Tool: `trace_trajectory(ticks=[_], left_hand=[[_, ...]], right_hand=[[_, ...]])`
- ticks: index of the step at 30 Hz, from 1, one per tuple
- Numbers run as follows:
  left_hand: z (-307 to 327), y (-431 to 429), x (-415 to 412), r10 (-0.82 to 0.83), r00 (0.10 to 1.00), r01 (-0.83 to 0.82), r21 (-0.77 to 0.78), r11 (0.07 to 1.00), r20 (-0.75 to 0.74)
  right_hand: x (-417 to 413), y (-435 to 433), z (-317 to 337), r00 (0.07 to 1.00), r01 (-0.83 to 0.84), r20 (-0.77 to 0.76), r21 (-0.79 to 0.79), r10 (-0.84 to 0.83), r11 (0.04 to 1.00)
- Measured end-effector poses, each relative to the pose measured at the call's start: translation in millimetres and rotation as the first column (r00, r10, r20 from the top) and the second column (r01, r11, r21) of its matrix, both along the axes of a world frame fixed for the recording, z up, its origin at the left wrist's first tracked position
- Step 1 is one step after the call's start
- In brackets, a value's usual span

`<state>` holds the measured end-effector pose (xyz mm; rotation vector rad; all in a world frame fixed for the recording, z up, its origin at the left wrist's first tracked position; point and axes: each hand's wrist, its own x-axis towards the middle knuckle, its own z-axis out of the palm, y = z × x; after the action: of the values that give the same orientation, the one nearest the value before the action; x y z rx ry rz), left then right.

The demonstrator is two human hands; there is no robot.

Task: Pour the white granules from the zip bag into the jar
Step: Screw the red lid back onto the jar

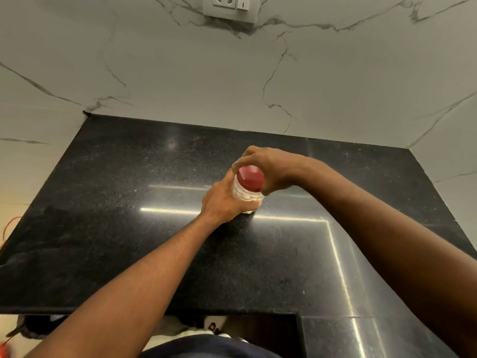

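Jar (247,196), clear plastic with white contents, stands near the middle of the black granite countertop (129,202), its red lid (250,180) on. Fingers of the right hand (268,169) curl together around the lid from above, hiding its far edge. The left hand (224,202) is wrapped around the jar's body, covering its left side and base. No zip bag shows. A wall socket (229,6) is cut off at the top.
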<state>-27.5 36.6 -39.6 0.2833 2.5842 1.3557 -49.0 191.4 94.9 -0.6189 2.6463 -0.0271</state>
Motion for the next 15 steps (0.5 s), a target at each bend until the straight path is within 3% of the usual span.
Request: trace_trajectory(ticks=[15], left_hand=[[7, -1, 3, 0.006, 1.0, -0.006, -0.017, 1.0, -0.012]], right_hand=[[-2, -15, -11, 0.977, 0.194, -0.1, 0.04, -0.189, 0.98]])
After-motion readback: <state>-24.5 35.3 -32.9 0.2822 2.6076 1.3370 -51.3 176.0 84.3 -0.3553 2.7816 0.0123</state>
